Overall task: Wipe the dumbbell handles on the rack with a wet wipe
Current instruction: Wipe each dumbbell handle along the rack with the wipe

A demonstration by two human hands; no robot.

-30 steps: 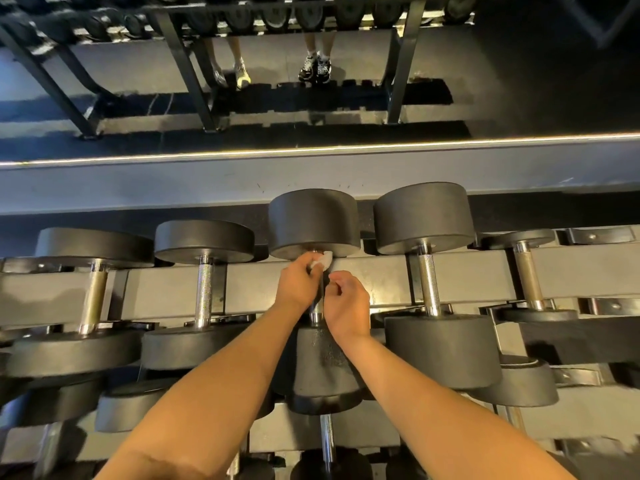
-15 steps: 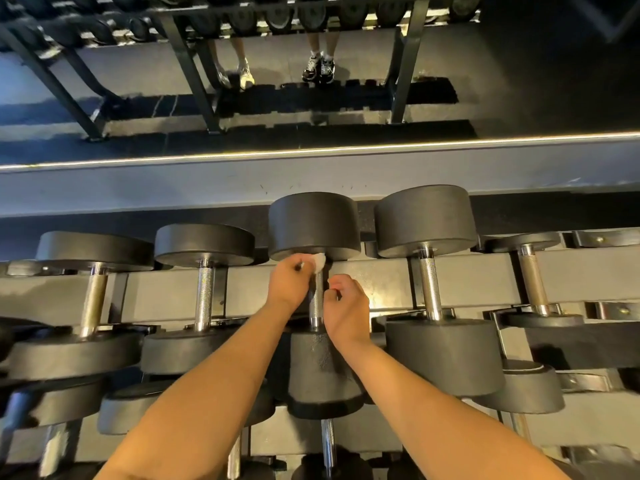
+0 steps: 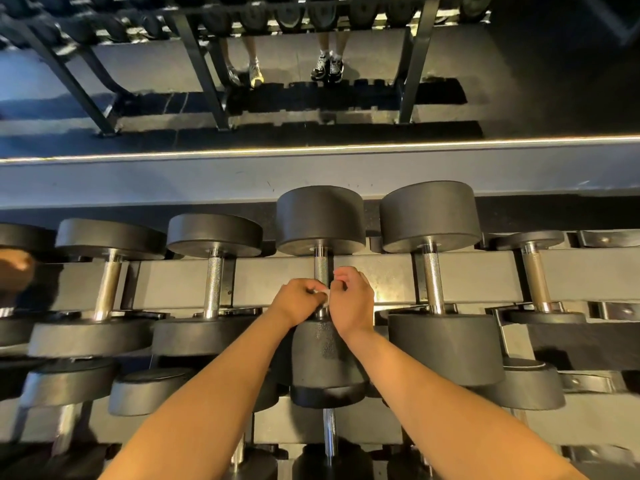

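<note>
Several black dumbbells with chrome handles lie across the top tier of the rack [image 3: 388,278]. My left hand [image 3: 298,301] pinches a small white wet wipe [image 3: 323,296] against the lower end of the middle dumbbell's knurled handle [image 3: 321,266]. My right hand [image 3: 351,299] is on the other side of the same handle, fingers curled near it; whether it grips the bar or the wipe is not visible. The handle's upper part is bare.
Neighbouring dumbbell handles stand to the left [image 3: 213,282] and right [image 3: 433,275]. A lower tier holds more dumbbells [image 3: 152,389]. A mirror behind the rack reflects another rack and two people's legs [image 3: 327,60]. Someone's hand shows at the left edge [image 3: 14,271].
Both hands have slid down the middle handle, from just under its far head to its near end, taking the wipe with them.
</note>
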